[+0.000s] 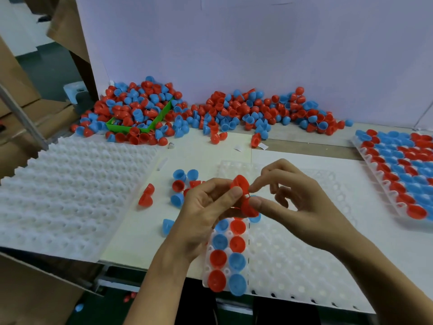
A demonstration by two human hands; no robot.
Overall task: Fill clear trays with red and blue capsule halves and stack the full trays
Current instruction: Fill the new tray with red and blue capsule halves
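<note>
A clear tray (293,261) lies on the table in front of me, with red and blue capsule halves (226,254) seated in its two leftmost columns. Above it my left hand (206,207) and my right hand (295,195) meet. Between them they pinch a joined pair of red capsule halves (241,184): the left thumb presses the upper half, and the right thumb and forefinger grip the lower one (248,208). A few loose halves (185,184) lie on the white sheet to the left of my hands.
A big pile of red and blue halves (210,111) runs along the back wall, partly over a green bin (126,127). A stack of clear trays (68,191) sits at the left. A filled tray (403,170) lies at the right. Cardboard boxes (21,95) stand left.
</note>
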